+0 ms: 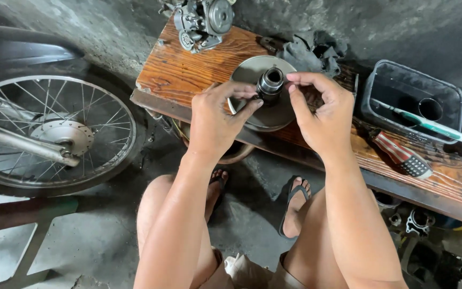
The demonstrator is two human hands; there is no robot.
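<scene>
Both hands work a round metal pulley disc (266, 115) lying on the wooden counter (177, 75): the left hand (215, 120) pinches its rim, while the right hand (322, 115) fingers the central hub (270, 83), which seemingly needs careful, steady seating.

Both hands, left (217, 120) and right (324, 115), are bare: no gloves, rings, watch or bracelet visible, and the forearms carry no sleeves. Legs are uncovered from the knee down, with the hem of light tan shorts (249, 273) showing at the lower edge of the view. Footwear: a pair of dark flip-flop sandals (291, 206) with thong straps running between the toes; the toes are exposed.
</scene>
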